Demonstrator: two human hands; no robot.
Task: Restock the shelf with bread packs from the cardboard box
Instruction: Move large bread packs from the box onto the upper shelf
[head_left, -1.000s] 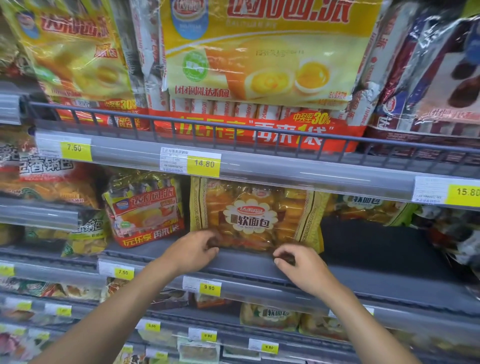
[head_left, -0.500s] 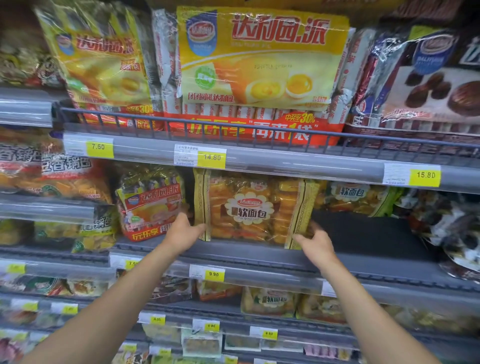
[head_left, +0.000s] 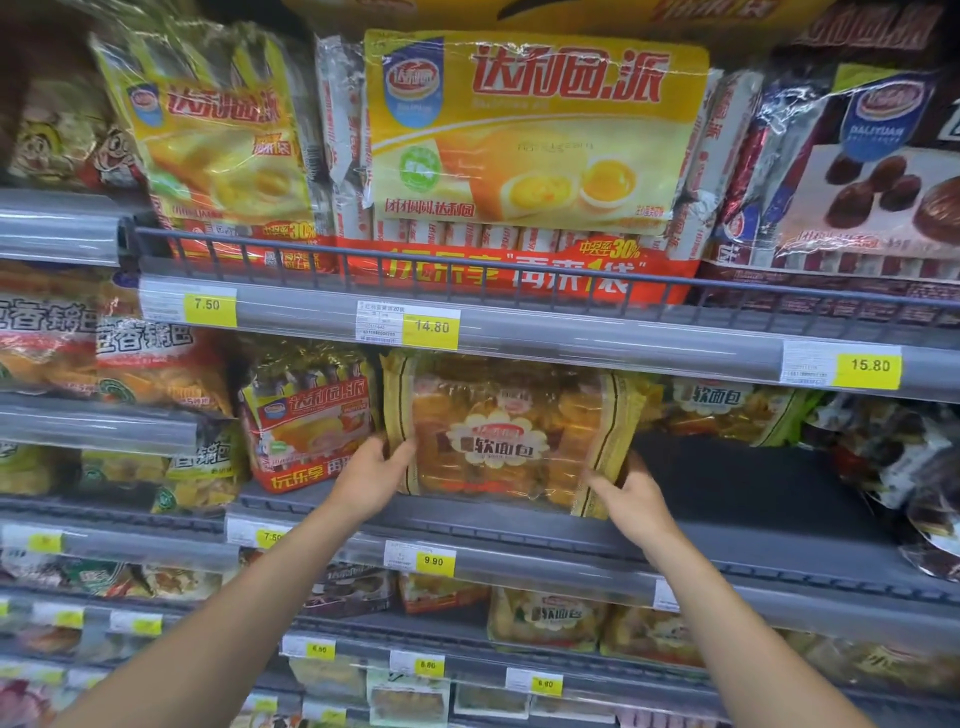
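1. A red-and-yellow pie pack (head_left: 310, 422) stands on the middle shelf (head_left: 519, 532), just beside the left hand.
2. The left hand (head_left: 371, 480) grips the lower left edge of the bread pack (head_left: 514, 436). Its thumb lies across the front, and its fingers are hidden behind the gold side band.
3. The bread pack stands upright near the front edge of the middle shelf. It is a clear bag with gold bands at both sides and a white flower-shaped label. It sits below the 14.80 price tag (head_left: 431, 327) and above the 9.90 price tag (head_left: 434, 561).
4. The right hand (head_left: 631, 501) holds the pack's lower right corner, fingers curled round the gold band.
5. Right of that hand, the shelf floor shows dark and bare.
6. A second bread pack (head_left: 727, 410) of the same kind lies further back and to the right.
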